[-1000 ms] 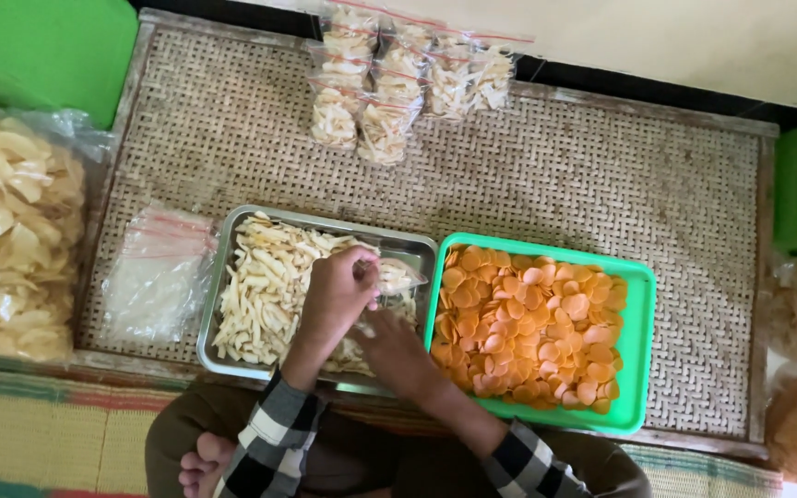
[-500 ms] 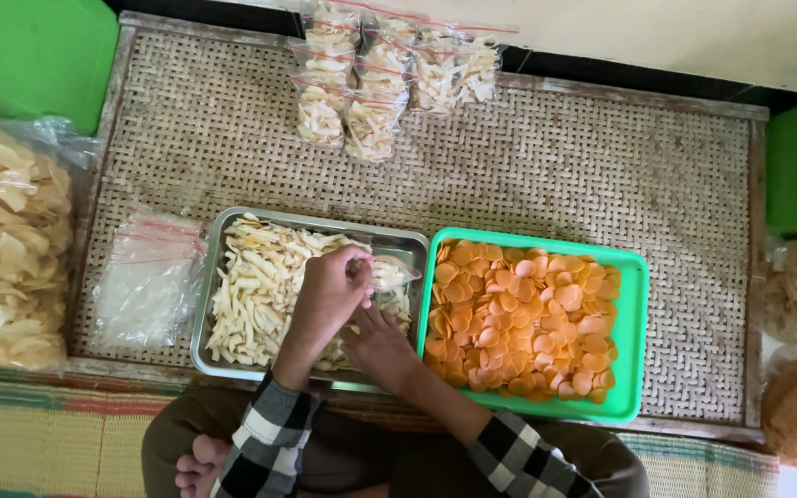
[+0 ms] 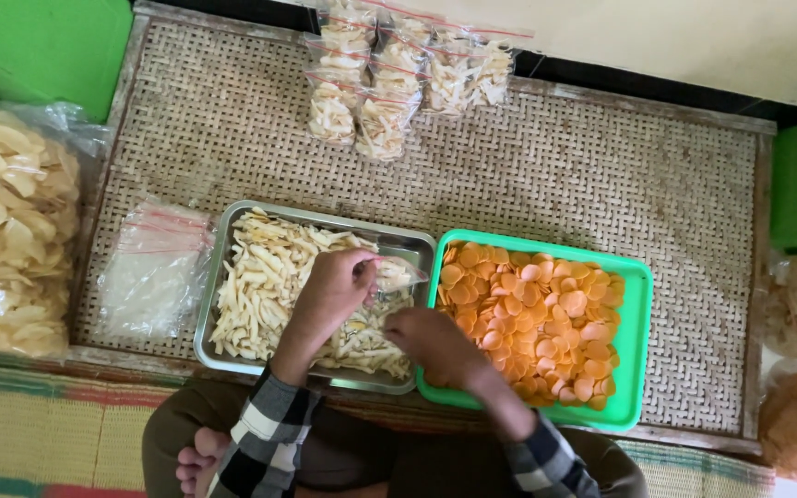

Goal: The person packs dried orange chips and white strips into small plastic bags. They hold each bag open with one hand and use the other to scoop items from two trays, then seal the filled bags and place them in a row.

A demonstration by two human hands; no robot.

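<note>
Woven rattan forms the top of the low desk (image 3: pixel 546 175), which carries two trays side by side at its near edge. On the left stands a rectangular steel tray (image 3: pixel 232 231) filled with pale yellow strip crackers (image 3: pixel 265 277). On the right, touching it, stands a green plastic tray (image 3: pixel 638 350) filled with round orange chips (image 3: pixel 546 314).

Left hand (image 3: pixel 334 290): positioned over the steel tray, fingers together and pinched on the mouth of a small clear plastic bag (image 3: pixel 397 274), which lies over the right part of the steel tray, above the strip crackers.

Right hand (image 3: pixel 431 341): positioned at the boundary between the two trays, resting on the crackers just below the bag. Its fingers are curled downward; whether they grip anything cannot be determined from this view.

Both forearms wear black-and-white checked sleeves.

Surrounding items: a stack of empty clear bags with red seal strips (image 3: pixel 154 272) lies just left of the steel tray. A group of filled, sealed packets (image 3: pixel 398 83) lies at the far edge of the desk. A large sack of pale crackers (image 3: pixel 6 231) stands left of the desk.
</note>
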